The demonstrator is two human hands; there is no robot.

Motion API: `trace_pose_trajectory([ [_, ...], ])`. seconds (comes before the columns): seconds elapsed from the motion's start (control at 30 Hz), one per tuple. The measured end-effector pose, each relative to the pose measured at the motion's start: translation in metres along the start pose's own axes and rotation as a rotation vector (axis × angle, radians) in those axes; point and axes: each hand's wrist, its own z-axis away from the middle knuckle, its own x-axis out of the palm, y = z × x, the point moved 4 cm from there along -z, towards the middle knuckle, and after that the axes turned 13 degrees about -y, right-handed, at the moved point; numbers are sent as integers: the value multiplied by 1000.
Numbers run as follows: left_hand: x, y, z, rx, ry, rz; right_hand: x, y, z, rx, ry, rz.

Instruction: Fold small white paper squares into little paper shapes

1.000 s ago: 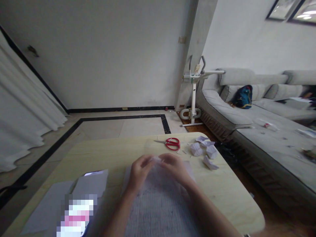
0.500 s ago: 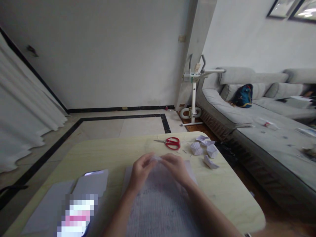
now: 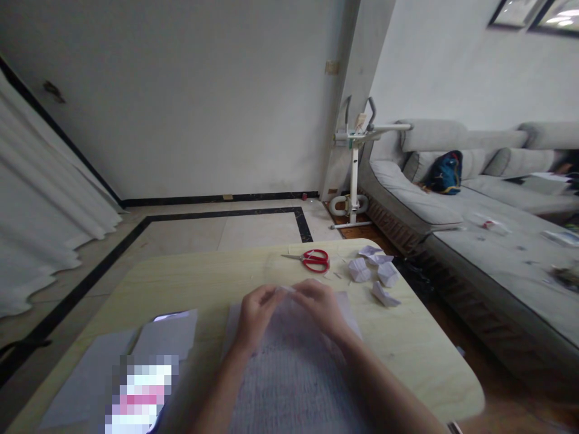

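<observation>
My left hand [image 3: 257, 313] and my right hand [image 3: 322, 307] meet over the middle of a light wooden table [image 3: 208, 283]. Both pinch a small white piece of paper [image 3: 286, 290] between their fingertips. Under my forearms lies a large lined sheet of paper [image 3: 294, 374]. Red-handled scissors [image 3: 312, 260] lie beyond my right hand. To their right sit several small folded white paper pieces [image 3: 374, 274].
Grey sheets of paper [image 3: 167, 334] and a phone-like object with a blurred screen [image 3: 140, 395] lie at the left front. A grey sofa [image 3: 474, 217] with a blue bag [image 3: 446, 173] stands to the right; a white exercise machine [image 3: 353, 175] stands behind the table.
My hands have stayed together on the small paper, with only slight finger movement. The view has shifted a little.
</observation>
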Motion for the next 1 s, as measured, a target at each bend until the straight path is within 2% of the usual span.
trace_pose_trajectory([
  [0.4,2,2,1,-4,-46,-3,-2,2,1,10,11,-122],
  [0.67,7,1,0,3,-46,87,-5,17,-2,102,103,-320],
  [0.83,1,2,1,23,-6,-48,1,15,-4,28,-48,-280],
  [0.9,2,2,2,32,-44,-105,3,12,-4,3,-98,-216],
  [1.0,6,2,2,23,-119,-118,1,9,-4,-10,-105,-122],
])
